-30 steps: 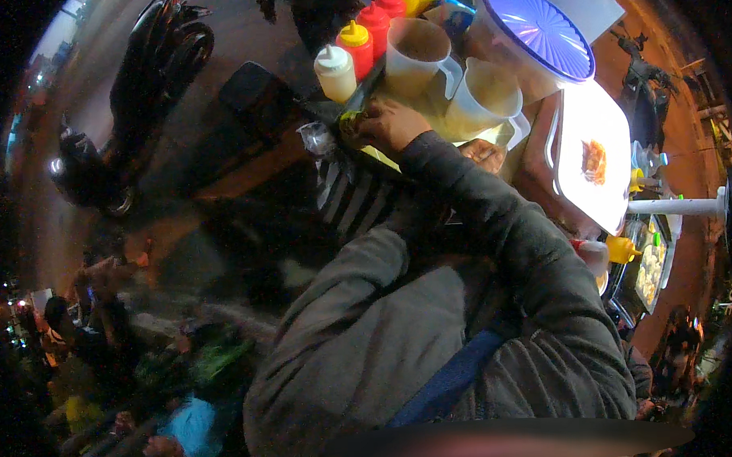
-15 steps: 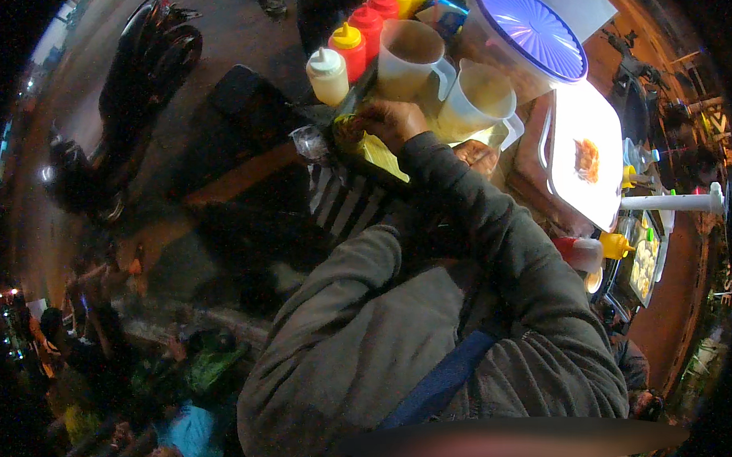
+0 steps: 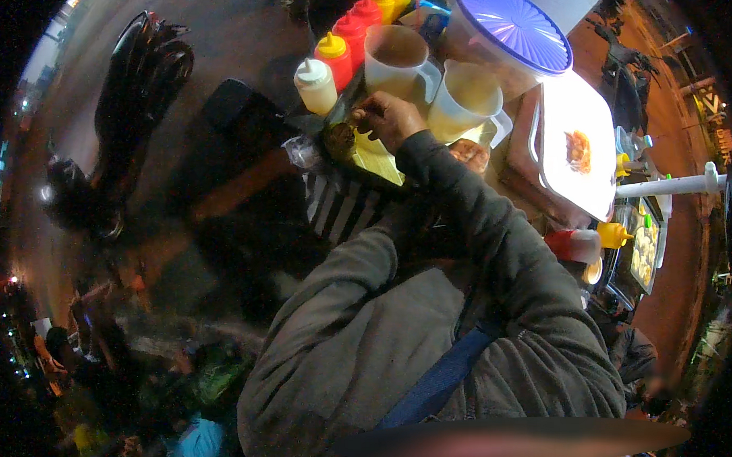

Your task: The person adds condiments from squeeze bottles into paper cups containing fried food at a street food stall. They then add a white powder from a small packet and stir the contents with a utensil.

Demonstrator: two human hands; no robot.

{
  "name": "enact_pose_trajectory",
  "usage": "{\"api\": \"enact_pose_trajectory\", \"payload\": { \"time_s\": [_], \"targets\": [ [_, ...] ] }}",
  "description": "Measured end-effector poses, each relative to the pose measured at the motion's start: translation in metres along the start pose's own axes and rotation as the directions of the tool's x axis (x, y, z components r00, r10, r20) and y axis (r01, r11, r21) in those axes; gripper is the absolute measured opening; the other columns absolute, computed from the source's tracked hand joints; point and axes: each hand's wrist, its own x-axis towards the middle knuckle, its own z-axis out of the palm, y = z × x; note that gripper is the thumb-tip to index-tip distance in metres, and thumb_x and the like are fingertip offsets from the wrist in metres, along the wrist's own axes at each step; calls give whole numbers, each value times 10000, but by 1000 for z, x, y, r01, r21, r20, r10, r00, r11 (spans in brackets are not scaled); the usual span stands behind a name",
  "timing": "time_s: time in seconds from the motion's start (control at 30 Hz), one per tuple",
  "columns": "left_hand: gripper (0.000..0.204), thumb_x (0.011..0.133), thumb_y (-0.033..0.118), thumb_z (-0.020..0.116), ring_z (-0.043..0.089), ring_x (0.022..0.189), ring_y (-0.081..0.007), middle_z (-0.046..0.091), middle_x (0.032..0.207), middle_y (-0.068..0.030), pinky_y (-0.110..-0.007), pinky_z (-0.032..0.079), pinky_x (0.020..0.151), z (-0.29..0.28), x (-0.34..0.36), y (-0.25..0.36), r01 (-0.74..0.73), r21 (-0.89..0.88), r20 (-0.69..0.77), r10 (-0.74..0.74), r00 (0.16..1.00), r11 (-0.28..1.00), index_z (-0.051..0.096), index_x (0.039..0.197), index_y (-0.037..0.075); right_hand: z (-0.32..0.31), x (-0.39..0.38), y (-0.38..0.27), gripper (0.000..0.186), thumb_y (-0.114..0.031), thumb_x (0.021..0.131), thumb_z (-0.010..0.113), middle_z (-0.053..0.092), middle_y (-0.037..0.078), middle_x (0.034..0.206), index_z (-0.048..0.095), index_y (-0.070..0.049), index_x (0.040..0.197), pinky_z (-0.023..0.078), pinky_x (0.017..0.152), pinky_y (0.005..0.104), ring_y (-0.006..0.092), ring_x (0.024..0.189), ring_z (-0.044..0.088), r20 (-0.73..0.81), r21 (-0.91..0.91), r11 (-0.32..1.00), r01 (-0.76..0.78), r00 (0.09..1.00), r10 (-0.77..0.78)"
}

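Note:
My right hand (image 3: 388, 119) is in front of the two translucent jugs, fingers bent and tips pinched; whatever is between them is too small to make out. Just left of and below the fingertips sits a small round container (image 3: 340, 139) with dark brownish contents. A yellow-green flat piece (image 3: 377, 162) lies beside it, partly under my right wrist. My right forearm crosses over the left one. Beyond it, my left hand (image 3: 468, 154) shows only in part, fingers curled, near the handle of the jug (image 3: 468, 100). What it holds, if anything, is hidden.
Squeeze bottles, white (image 3: 316, 87), red and yellow, line up behind the other jug (image 3: 394, 58). A large tub with a purple lid (image 3: 516, 26) stands at the back. To the right are a white tray (image 3: 541, 162) with orange-brown food and a white pole (image 3: 663, 186). A motorcycle (image 3: 128, 100) is parked left.
My right hand has come up and away from the small container, whose contents now show. My left hand stays behind the right forearm. The whole view has shifted slightly.

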Motion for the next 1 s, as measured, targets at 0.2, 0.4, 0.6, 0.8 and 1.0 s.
{"api": "enact_pose_trajectory", "payload": {
  "time_s": [0.2, 0.4, 0.6, 0.8, 1.0],
  "targets": [
    [179, 963, 135, 650, 670, 755, -165, 673, 910, -58, -309, 579, 691, -4, 8, -1, -1, 4, 7, 1, 1000, 1000, 613, 1121, 62, 0, -3, 4, 187, -170, 979, 641, 701, 102, 872, 617, 13, 1009, 570, 646, 297, 155, 739, 683, -77, 84, 994, -73, 994, 80],
    [179, 963, 132, 648, 672, 756, -169, 673, 915, -59, -307, 580, 691, -1, 22, -8, -10, -6, 17, 10, 1000, 1000, 611, 1123, 63, -8, -13, 8, 189, -162, 995, 613, 696, 113, 914, 589, 20, 1040, 592, 697, 317, 184, 768, 699, -101, 333, 942, -47, 991, 85],
    [179, 962, 128, 646, 674, 756, -172, 672, 920, -59, -306, 581, 692, 23, 63, -21, -69, -32, 49, 70, 996, 997, 609, 1126, 65, -84, -96, -2, 181, -149, 974, 638, 700, 94, 929, 616, 21, 1033, 568, 748, 296, 160, 804, 693, -301, 460, 882, 100, 952, 49],
    [199, 934, 152, 691, 651, 868, -141, 684, 963, -58, -293, 533, 807, 34, 74, -19, 57, -185, 70, -45, 997, 981, 633, 1080, 31, -230, -179, 9, 141, -116, 941, 646, 711, 106, 912, 671, 5, 1007, 561, 706, 270, 143, 770, 690, -778, -60, 998, 25, 625, -63],
    [208, 925, 190, 714, 622, 910, -127, 682, 972, -38, -285, 497, 846, 32, 74, -15, -132, 95, 8, 132, 991, 987, 655, 1033, 21, -282, -180, 64, 277, -198, 919, 702, 735, 107, 912, 702, 49, 1045, 566, 682, 291, 132, 717, 680, -903, 51, 961, -272, 398, 160]
  ]
}}
